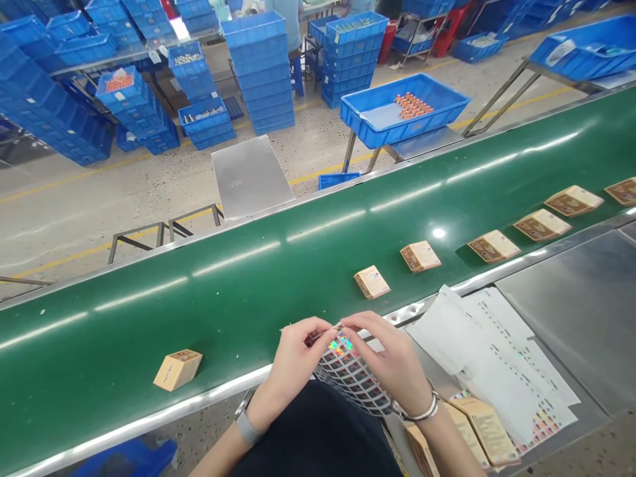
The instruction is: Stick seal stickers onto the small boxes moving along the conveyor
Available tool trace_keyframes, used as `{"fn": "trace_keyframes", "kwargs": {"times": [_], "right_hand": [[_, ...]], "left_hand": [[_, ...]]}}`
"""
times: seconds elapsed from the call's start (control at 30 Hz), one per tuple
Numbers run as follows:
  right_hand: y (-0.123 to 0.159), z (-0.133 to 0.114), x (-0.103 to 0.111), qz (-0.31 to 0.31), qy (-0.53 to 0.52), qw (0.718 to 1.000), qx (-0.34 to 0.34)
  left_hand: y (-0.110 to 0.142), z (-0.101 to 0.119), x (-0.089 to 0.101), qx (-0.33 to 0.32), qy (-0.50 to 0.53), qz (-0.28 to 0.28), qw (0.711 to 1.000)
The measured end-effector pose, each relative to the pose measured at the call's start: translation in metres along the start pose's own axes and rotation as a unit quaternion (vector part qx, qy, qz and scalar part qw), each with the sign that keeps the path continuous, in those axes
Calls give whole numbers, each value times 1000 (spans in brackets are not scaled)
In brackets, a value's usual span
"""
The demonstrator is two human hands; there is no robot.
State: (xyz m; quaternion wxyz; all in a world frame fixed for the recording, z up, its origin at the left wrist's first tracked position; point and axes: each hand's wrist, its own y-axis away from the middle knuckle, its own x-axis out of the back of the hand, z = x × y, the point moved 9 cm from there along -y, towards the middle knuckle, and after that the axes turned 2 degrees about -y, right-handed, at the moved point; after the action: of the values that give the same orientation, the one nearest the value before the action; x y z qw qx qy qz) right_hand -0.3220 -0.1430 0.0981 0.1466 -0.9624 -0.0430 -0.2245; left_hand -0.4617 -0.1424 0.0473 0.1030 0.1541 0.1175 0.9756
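Observation:
Both my hands grip the top edge of a sticker sheet (355, 381), which has a grid of small shiny, rainbow-glinting labels and bends down toward my lap. My left hand (303, 351) pinches it from the left, with thumb and fingers together. From the other side my right hand (390, 351) pinches the same edge, the fingertips of both hands nearly meeting. Just beyond them on the green conveyor belt (258, 291) sits a small tan and brown box (372, 282), with another box (420, 256) farther right. A lone box (177, 370) lies at the left.
Several more boxes (542, 225) line the belt at right. White sticker sheets (497, 358) and tan boxes (489, 430) lie on the metal side table (576, 298). Across the belt stand a blue bin (368, 129) of orange parts, stacked blue crates (263, 73) and a person (285, 23).

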Motion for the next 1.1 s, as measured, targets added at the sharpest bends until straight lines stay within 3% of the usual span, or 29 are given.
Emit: {"fn": "trace_keyframes", "kwargs": {"times": [0.23,0.4,0.53,0.7,0.83,0.97,1.1], "right_hand": [[14,2,6,20,20,999,-17],[50,-4,13,84,120,989,-28],[81,-8,18,113,200,973,-35],[114,6,31,139,170,973,-73],[142,18,37,119,113,984,-76],[198,65,69,78,32,985,-147],[273,158,143,104,-23,950,-292]], "left_hand": [[5,-5,-16,19,17,-55,998],[16,-12,-43,17,32,-159,987],[28,-16,-69,24,34,-199,979],[48,-21,-98,35,36,-202,978],[59,-40,-112,51,28,-135,989],[78,-72,-138,81,11,-107,991],[113,-87,-200,57,-49,-152,985]]}}
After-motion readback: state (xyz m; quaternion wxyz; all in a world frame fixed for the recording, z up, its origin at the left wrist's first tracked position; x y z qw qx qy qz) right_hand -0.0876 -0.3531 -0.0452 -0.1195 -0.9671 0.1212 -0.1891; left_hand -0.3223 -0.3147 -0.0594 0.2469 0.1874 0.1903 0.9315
